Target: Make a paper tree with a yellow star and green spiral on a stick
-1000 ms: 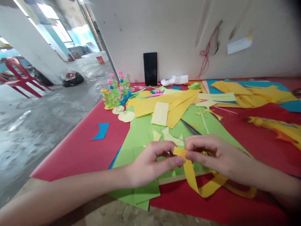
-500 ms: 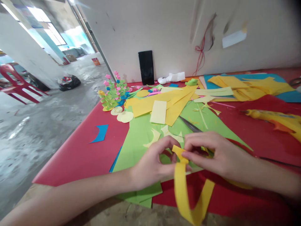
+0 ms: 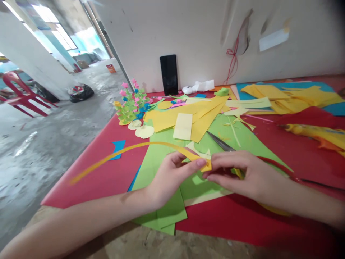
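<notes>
Left hand (image 3: 175,176) pinching the near end of a yellow paper strip (image 3: 151,143) between thumb and fingers, above green sheets (image 3: 151,169); the strip's free length arches leftward across a blue scrap (image 3: 118,146). The right hand (image 3: 239,176), fingers curled, meets the same end, though whether it grips cannot be told; scissors (image 3: 219,141) lie just beyond.
</notes>
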Demonstrator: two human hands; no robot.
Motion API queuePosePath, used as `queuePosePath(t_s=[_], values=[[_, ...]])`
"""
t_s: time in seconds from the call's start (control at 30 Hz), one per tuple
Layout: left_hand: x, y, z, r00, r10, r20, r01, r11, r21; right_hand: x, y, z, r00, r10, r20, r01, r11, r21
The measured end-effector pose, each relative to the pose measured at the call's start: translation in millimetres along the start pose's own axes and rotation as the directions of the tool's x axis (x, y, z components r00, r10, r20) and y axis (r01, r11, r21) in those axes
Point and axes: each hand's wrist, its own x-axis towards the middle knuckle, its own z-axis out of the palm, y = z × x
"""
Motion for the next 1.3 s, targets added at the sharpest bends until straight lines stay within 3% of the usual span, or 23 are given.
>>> queuePosePath(t_s=[0.57,1.13,1.3], values=[[-3.3,3.6,3.4,0.997,-0.026,0.074,0.025,1.0,0.007,-1.0,0.4,8.4,0.999,0.023,-0.043,-0.022,1.0,0.015],[-3.3,4.0,2.7,0.999,-0.024,0.029,0.019,0.991,0.134,-2.2,1.5,8.5,0.99,0.137,0.024,-0.139,0.984,0.109],[-4.6,2.1,1.6,0.999,-0.016,0.044,0.007,0.982,0.189,-5.8,1.0,4.8,0.988,0.141,-0.069,-0.133,0.985,0.106]])
